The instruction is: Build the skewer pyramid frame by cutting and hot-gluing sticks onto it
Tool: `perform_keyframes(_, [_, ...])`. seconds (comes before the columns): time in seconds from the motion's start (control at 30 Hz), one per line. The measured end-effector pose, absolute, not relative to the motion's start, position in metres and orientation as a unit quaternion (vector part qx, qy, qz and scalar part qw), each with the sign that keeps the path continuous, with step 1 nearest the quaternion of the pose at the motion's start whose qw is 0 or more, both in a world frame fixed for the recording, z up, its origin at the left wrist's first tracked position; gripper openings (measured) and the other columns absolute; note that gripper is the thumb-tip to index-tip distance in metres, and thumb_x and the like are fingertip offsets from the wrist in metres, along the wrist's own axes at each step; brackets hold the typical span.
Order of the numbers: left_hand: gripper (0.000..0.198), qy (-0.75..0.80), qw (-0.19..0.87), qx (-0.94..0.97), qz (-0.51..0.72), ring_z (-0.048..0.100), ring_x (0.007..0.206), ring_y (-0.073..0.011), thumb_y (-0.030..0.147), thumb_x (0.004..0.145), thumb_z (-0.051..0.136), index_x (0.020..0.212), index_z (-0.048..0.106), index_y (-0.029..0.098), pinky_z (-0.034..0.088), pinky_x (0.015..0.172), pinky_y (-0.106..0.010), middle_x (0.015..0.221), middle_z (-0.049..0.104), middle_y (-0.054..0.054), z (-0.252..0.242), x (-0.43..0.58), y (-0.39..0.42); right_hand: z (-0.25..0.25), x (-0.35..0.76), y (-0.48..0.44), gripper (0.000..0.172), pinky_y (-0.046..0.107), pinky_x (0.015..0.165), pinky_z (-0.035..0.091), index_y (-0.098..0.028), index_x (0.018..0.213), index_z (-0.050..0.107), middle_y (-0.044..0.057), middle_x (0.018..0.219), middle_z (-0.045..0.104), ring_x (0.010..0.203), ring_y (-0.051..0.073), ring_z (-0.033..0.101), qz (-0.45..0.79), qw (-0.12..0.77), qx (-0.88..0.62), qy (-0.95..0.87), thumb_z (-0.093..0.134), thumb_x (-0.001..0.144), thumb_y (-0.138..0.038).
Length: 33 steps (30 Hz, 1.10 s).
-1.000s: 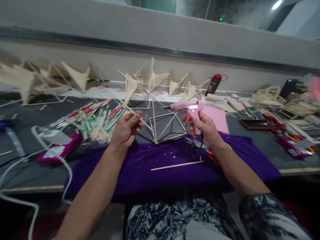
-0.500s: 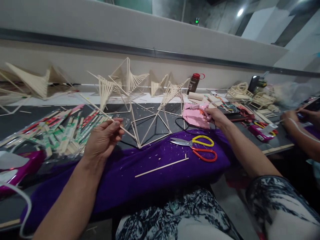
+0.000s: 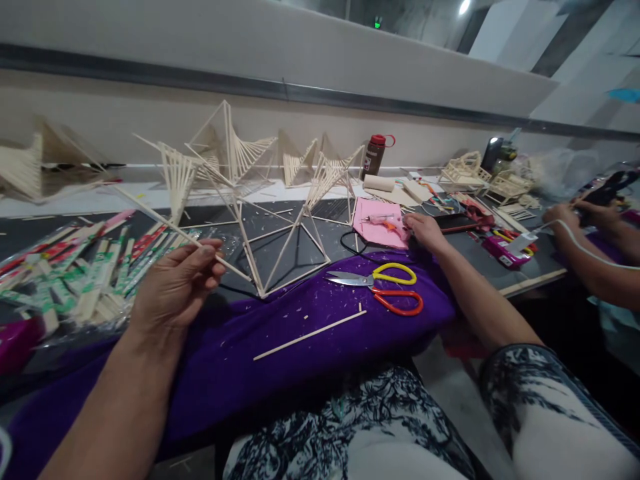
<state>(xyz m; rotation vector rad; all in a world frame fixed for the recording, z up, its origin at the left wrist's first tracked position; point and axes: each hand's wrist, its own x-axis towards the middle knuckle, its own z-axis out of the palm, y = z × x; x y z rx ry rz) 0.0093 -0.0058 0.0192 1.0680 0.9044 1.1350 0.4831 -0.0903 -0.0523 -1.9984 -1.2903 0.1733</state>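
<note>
My left hand (image 3: 177,280) pinches a thin wooden stick (image 3: 165,220) between thumb and fingers. The stick slants from upper left, and its lower end reaches close to the frame of joined sticks (image 3: 286,248) standing on the table. On a sheet of pink paper (image 3: 364,235) lies a pink glue gun (image 3: 387,223). At the glue gun's handle end is my right hand (image 3: 425,232), its fingers loosely extended; whether they still touch the handle is hard to make out. Scissors (image 3: 375,283) with yellow and red handles and a loose stick (image 3: 310,335) rest on the purple cloth (image 3: 220,387).
Plastic-wrapped chopsticks (image 3: 100,273) spread across the left side. A brown bottle (image 3: 375,157) with a red cap stands by the wall. Small stick models (image 3: 463,173) are at the back right. Another person's hands (image 3: 563,217) work at the far right. A black cord (image 3: 350,243) curls near the paper.
The glue gun has been lowered onto the pink paper, and my right hand's grip on it has loosened. My left hand still holds the stick. The whole view has shifted slightly.
</note>
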Motion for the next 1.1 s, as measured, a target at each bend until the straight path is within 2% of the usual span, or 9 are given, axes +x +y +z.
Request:
perform_keyframes(0.13, [0.011, 0.386, 0.621, 0.479, 0.486, 0.053, 0.051, -0.0053, 0.016, 0.062, 0.076, 0.071, 0.071, 0.02, 0.038, 0.036, -0.009, 0.057, 0.061, 0.003, 0.019, 0.009, -0.007, -0.055, 0.472, -0.111, 0.031, 0.031, 0.086, 0.04, -0.017, 0.102, 0.066, 0.008, 0.106, 0.065, 0.097, 0.02, 0.056, -0.018, 0.312, -0.784, -0.536, 0.048, 0.08, -0.03])
perform_keyframes(0.27, [0.011, 0.387, 0.616, 0.478, 0.493, 0.053, 0.05, -0.005, 0.016, 0.061, 0.076, 0.071, 0.071, 0.018, 0.037, 0.035, -0.01, 0.057, 0.06, 0.003, 0.016, 0.01, -0.005, -0.058, 0.46, -0.117, 0.032, 0.032, 0.088, 0.04, -0.016, 0.105, 0.066, 0.011, 0.108, 0.065, 0.099, 0.022, 0.057, -0.06, 0.265, -0.786, -0.556, 0.049, 0.082, -0.029])
perform_keyframes(0.4, [0.014, 0.38, 0.613, 0.472, 0.507, 0.053, 0.048, -0.0052, 0.018, 0.06, 0.076, 0.072, 0.07, 0.016, 0.036, 0.033, -0.01, 0.057, 0.059, 0.002, 0.011, 0.01, -0.004, -0.063, 0.458, -0.119, 0.032, 0.033, 0.082, 0.041, -0.014, 0.102, 0.067, 0.014, 0.106, 0.065, 0.096, 0.024, 0.058, -0.086, 0.234, -0.785, -0.567, 0.046, 0.084, -0.03])
perform_keyframes(0.6, [0.023, 0.358, 0.611, 0.487, 0.511, 0.054, 0.045, -0.0052, 0.025, 0.06, 0.075, 0.078, 0.067, 0.013, 0.036, 0.034, -0.011, 0.06, 0.059, 0.002, 0.003, 0.009, -0.002, -0.074, 0.468, -0.123, 0.033, 0.031, 0.061, 0.038, -0.017, 0.1, 0.068, 0.012, 0.103, 0.067, 0.081, 0.023, 0.061, -0.175, 0.152, -0.768, -0.597, 0.045, 0.088, -0.036])
perform_keyframes(0.77, [0.025, 0.346, 0.606, 0.489, 0.524, 0.055, 0.045, -0.005, 0.027, 0.06, 0.076, 0.079, 0.067, 0.013, 0.036, 0.034, -0.012, 0.061, 0.059, 0.002, 0.001, 0.01, -0.005, -0.078, 0.473, -0.125, 0.032, 0.034, 0.055, 0.035, -0.018, 0.095, 0.069, 0.014, 0.1, 0.067, 0.077, 0.027, 0.061, -0.195, 0.142, -0.758, -0.606, 0.042, 0.089, -0.035])
perform_keyframes(0.87, [0.024, 0.34, 0.598, 0.499, 0.527, 0.055, 0.045, -0.0052, 0.029, 0.062, 0.075, 0.079, 0.067, 0.013, 0.036, 0.034, -0.013, 0.059, 0.059, 0.002, 0.001, 0.012, -0.009, -0.061, 0.464, -0.127, 0.028, 0.035, 0.051, 0.034, -0.022, 0.092, 0.069, 0.013, 0.098, 0.067, 0.076, 0.029, 0.061, -0.207, 0.133, -0.757, -0.606, 0.047, 0.087, -0.037])
perform_keyframes(0.93, [0.023, 0.34, 0.584, 0.517, 0.526, 0.055, 0.045, -0.0058, 0.03, 0.063, 0.074, 0.078, 0.068, 0.013, 0.037, 0.035, -0.014, 0.057, 0.058, 0.002, 0.001, 0.014, -0.013, -0.036, 0.441, -0.128, 0.027, 0.035, 0.052, 0.035, -0.023, 0.096, 0.069, 0.013, 0.098, 0.066, 0.075, 0.03, 0.061, -0.209, 0.147, -0.743, -0.619, 0.052, 0.085, -0.04])
perform_keyframes(1.0, [0.021, 0.34, 0.564, 0.547, 0.517, 0.055, 0.045, -0.0068, 0.03, 0.065, 0.073, 0.077, 0.069, 0.013, 0.038, 0.036, -0.015, 0.056, 0.059, 0.002, 0.001, 0.017, -0.018, -0.003, 0.403, -0.13, 0.028, 0.036, 0.059, 0.039, -0.024, 0.103, 0.068, 0.012, 0.096, 0.065, 0.076, 0.026, 0.061, -0.202, 0.238, -0.713, -0.628, 0.055, 0.084, -0.039])
perform_keyframes(1.1, [0.018, 0.335, 0.534, 0.592, 0.502, 0.054, 0.044, -0.0073, 0.029, 0.067, 0.071, 0.075, 0.07, 0.013, 0.039, 0.038, -0.016, 0.056, 0.06, 0.0, 0.002, 0.024, -0.024, 0.044, 0.325, -0.124, 0.026, 0.033, 0.067, 0.043, -0.027, 0.107, 0.065, 0.005, 0.095, 0.065, 0.079, 0.02, 0.06, -0.038, 0.361, -0.612, -0.703, 0.056, 0.084, -0.037])
